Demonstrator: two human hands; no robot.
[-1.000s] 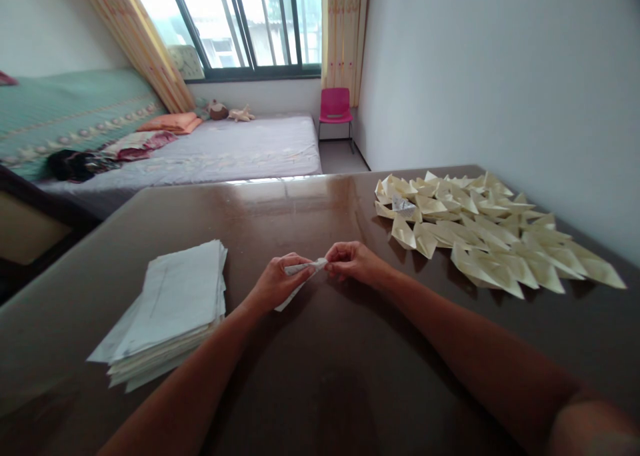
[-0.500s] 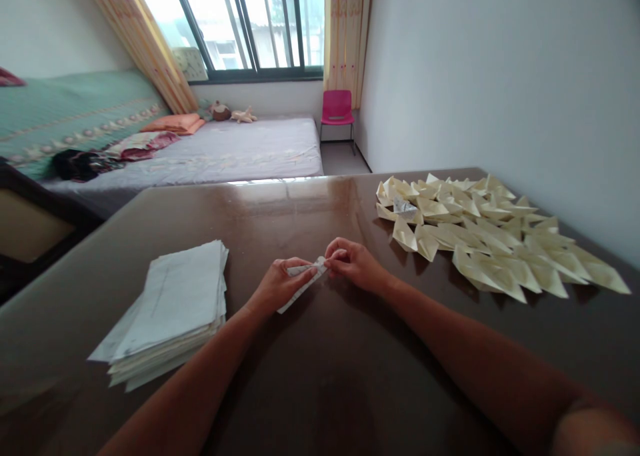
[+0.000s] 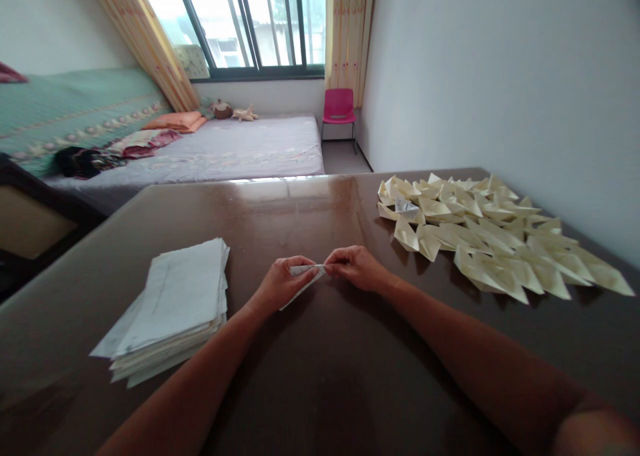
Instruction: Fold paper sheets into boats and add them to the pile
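Between my two hands is a small folded sheet of white paper [image 3: 311, 284], with faint print or writing on it. My left hand [image 3: 283, 284] grips its left part, thumb on the near side and fingers behind. At the paper's right corner, my right hand [image 3: 354, 268] pinches with thumb and forefinger, its other fingers curled. Part of the paper is hidden behind the left thumb and fingers. The folded paper is held just over the brown table [image 3: 310, 376].
A stack of white paper sheets [image 3: 175, 296] lies to the left. Rows of cream folded paper boats [image 3: 485, 236] cover the right side, with one printed greyish boat [image 3: 406, 207] among them. Beyond the table are a bed [image 3: 270, 143] and a pink chair [image 3: 339, 107].
My right hand has come down slightly at the paper's right corner. The raised bit of paper there now lies flatter and narrower. My left hand keeps its hold.
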